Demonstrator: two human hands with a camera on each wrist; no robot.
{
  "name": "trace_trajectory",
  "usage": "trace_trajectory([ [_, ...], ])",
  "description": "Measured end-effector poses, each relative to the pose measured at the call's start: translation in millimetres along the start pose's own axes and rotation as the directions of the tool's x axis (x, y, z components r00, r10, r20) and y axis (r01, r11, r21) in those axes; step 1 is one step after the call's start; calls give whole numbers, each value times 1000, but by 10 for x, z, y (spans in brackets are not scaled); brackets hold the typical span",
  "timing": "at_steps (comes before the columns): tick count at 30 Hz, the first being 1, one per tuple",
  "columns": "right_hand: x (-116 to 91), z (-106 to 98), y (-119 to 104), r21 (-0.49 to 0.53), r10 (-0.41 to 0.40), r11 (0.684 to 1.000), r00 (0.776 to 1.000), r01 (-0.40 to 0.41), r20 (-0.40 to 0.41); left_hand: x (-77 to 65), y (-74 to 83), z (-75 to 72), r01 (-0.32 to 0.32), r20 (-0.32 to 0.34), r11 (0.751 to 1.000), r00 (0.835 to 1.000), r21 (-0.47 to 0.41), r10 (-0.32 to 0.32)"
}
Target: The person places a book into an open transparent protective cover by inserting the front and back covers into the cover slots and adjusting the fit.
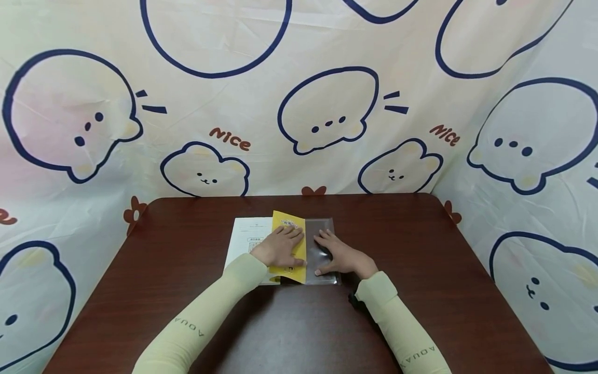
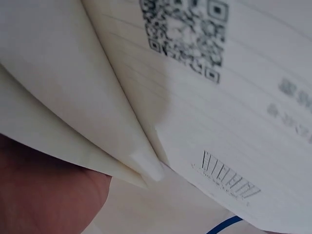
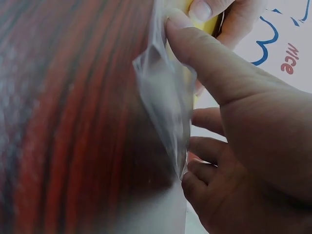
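A booklet with a white page [image 1: 245, 241] facing up and a yellow cover [image 1: 282, 217] lies on the table. My left hand [image 1: 282, 248] rests on the yellow cover with its fingers spread. Beside it, a clear plastic book cover [image 1: 322, 225] extends to the right. On that plastic lies my right hand [image 1: 344, 257], thumb and fingers apart. The right wrist view shows the right thumb [image 3: 200, 48] at the edge of the crinkled plastic [image 3: 165, 97], close to the left hand's fingers. In the left wrist view, loose pages [image 2: 63, 83] rise beside a printed QR code [image 2: 190, 39].
The dark brown wooden table [image 1: 187, 249] surrounds the booklet. Behind it and along both sides hangs a pale curtain [image 1: 261, 114] with blue-outlined cartoon faces. A black item [image 1: 356, 301] sits at the right wrist.
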State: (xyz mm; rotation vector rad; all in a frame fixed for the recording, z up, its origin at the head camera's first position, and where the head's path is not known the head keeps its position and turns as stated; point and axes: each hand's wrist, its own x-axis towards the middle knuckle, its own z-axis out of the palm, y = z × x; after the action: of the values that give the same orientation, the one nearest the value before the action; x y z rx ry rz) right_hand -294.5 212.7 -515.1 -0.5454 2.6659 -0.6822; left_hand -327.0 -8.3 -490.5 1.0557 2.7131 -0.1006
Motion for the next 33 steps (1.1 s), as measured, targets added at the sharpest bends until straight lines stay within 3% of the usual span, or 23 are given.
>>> trace_trajectory([
  [8, 20, 9, 7, -19, -1, 1000, 1000, 1, 18, 9, 42, 17, -3, -13, 1000, 1000, -8, 3],
  [14, 33, 30, 19, -26, 16, 1000, 1000, -15, 20, -31, -10, 4, -45, -81, 997, 996, -69, 40],
  [19, 27, 32, 5, -27, 21, 999, 1000, -21, 17, -133, -106, -42, -51, -144, 991, 989, -126, 32],
  [24, 16, 21, -13, -12, 24, 1000, 1000, -24, 19, -177, -151, -6, -70, -140, 982, 989, -176, 46],
  [33, 22, 19, -15, 12, -5, 1000, 1000, 5, 11, -134, -132, 61, -62, -115, 985, 992, -161, 44],
])
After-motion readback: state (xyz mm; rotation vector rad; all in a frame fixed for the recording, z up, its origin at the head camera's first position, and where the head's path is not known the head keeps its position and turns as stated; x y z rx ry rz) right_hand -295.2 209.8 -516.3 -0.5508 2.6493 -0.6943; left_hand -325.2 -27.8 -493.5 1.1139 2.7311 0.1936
